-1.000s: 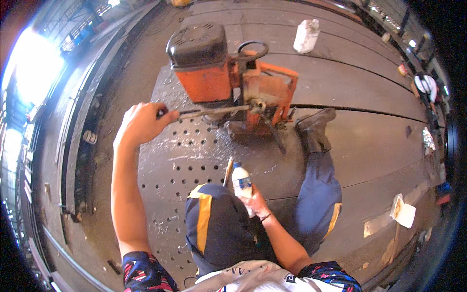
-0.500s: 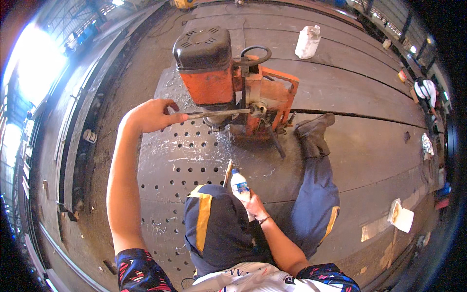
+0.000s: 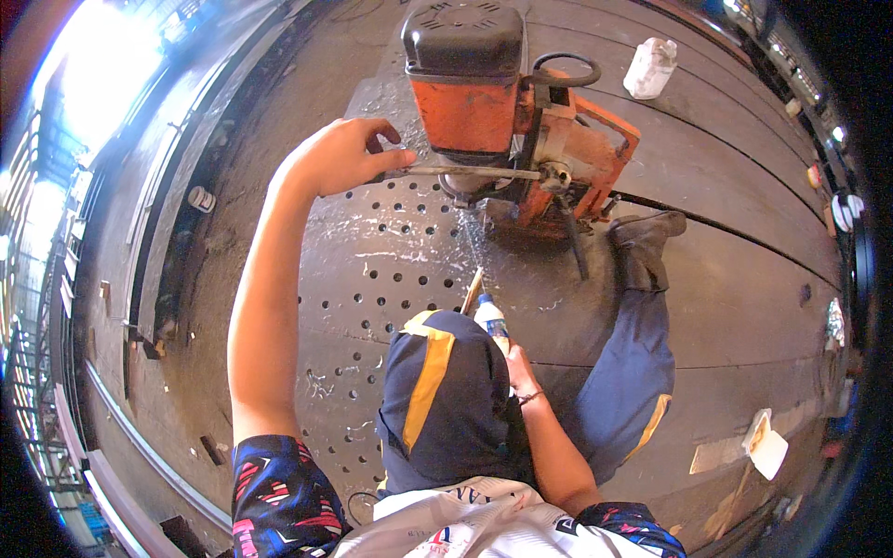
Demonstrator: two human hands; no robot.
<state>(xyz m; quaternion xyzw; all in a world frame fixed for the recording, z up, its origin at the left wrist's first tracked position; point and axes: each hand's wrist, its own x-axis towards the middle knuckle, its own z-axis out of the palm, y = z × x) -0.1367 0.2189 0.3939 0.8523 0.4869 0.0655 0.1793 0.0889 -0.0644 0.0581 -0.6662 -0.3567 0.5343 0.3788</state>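
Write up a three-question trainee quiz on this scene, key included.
1. Which hand holds the bottle?
2. True or false: the white jug is to the right of the orange machine in the picture.
3. Which machine part is the left hand nearest?
A) the black top cover
B) the metal bar
C) the looped black handle

Key: 1. The right hand. 2. True. 3. B.

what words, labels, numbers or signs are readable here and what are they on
Shirt: dark and coloured lettering, partly lost in folds; wording not copied here.
Bottle: printed label, too small to read.
Machine: no readable text.
Jug: no readable text.
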